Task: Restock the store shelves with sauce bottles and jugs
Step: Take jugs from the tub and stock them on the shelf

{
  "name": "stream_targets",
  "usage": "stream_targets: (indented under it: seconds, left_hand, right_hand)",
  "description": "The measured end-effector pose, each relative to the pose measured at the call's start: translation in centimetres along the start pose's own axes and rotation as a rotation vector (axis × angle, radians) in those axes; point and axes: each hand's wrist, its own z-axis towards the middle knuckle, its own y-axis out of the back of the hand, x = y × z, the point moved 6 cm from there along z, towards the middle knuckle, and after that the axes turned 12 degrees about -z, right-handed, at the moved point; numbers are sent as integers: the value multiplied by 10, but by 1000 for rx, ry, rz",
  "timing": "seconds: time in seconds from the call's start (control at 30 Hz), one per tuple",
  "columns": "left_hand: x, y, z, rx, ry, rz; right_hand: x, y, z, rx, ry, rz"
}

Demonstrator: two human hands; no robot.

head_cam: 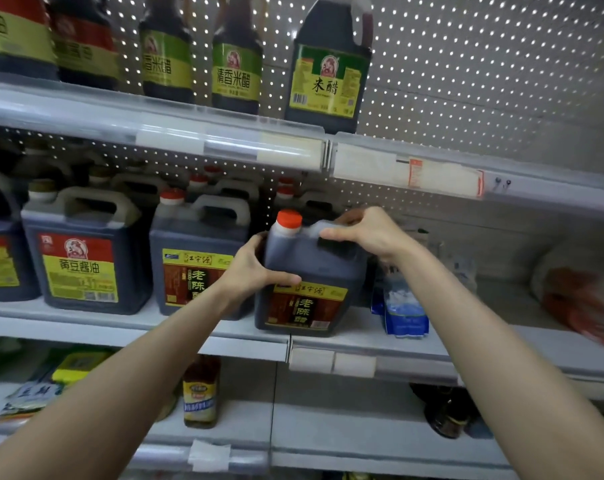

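Observation:
A dark vinegar jug (314, 271) with an orange cap and a red and yellow label stands at the front of the middle shelf (356, 336). My right hand (366, 232) grips its top handle. My left hand (255, 270) presses against its left side, thumb across the front. Beside it on the left stands a matching jug (193, 261), then a soy sauce jug (82, 258) with a yellow label. More jugs stand behind them in the shadow.
The upper shelf (189, 133) carries tall vinegar bottles (236, 60) and a green-labelled jug (328, 71). A blue and white bag (402, 311) lies right of the held jug, and a blurred red and white bag (577, 299) further right. On the lower shelf stands a small bottle (200, 393).

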Motion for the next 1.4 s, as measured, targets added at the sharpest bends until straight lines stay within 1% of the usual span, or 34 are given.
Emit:
stream_targets:
  seconds: [0.17,0.3,0.47,0.6,0.67,0.77,0.87,1.0,1.17,1.4]
  left_hand:
    - [16,6,8,0,9,-47]
    - [27,2,7,15,17,-103]
    - [44,-4,7,-16,4,-157]
    - [56,-3,7,-52,-10,-181]
    - [59,-4,8,-62,-23,-186]
    - [62,-6,5,-54,-32,-215]
    - [67,-8,1,-52,-37,-216]
    - [74,-7,2,-65,-41,-217]
    - [85,-7,0,-78,-75,-209]
    - [86,-8,7,-81,-112,-209]
  right_hand:
    - [-5,-13,19,-26,3,-2]
    - [-8,-24,30,-83,-15,26]
    - [-19,-33,36,-175,-26,164]
    - [-29,-38,24,-263,0,260]
    - [-43,-46,16,-304,-1,344]
    - [-68,-71,3,-288,-88,500]
    - [-83,-99,-11,-241,-179,540]
    - [-95,-124,-17,-196,-196,566]
    - [-108,-143,-17,-169,-210,669]
    - [-117,-144,-9,-241,-205,693]
